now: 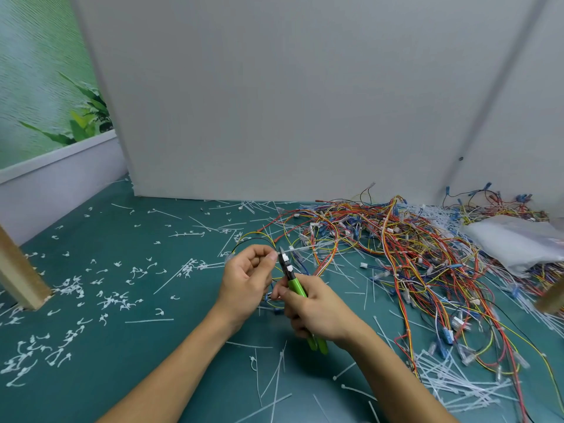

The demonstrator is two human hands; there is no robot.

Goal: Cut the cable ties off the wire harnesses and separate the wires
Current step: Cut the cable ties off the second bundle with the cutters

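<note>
Head view: left hand [244, 280] pinches harness [258, 233] beside cutters [296, 285].

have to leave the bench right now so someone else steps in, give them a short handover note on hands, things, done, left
Left hand: pinches a small yellow and black harness.
Right hand: grips the green cutters, tip at the harness beside the left fingers.
Big wire pile lies to the right; cut tie bits litter the table on the left.
Done: many ties cut, judging by the bits.
Left: this cut, then the pile.
</note>
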